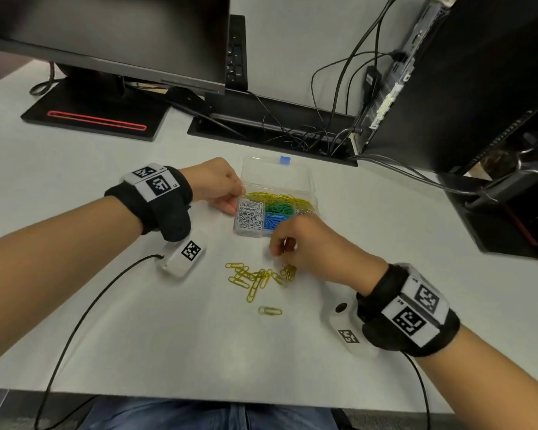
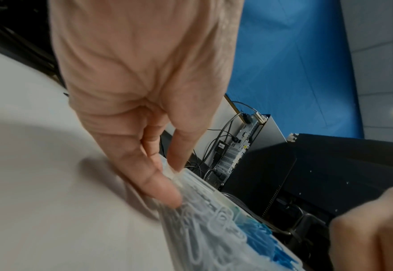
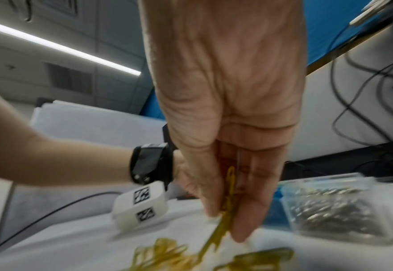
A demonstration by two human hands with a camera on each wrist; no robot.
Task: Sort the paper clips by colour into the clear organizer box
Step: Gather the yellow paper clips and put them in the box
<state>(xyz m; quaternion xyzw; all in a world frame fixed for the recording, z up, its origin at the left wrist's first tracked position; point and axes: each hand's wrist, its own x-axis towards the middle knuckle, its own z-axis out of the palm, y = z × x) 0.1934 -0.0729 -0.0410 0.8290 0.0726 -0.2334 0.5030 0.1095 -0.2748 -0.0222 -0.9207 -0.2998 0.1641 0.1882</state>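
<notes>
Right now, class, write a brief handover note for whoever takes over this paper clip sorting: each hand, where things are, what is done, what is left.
Left hand steadies the clear organizer box at its left edge.
Right hand pinches yellow clips just above the loose yellow pile on the table.
Done: white, green, blue and many yellow clips sit in compartments.
Left: the yellow pile and one separate clip nearer you.
</notes>
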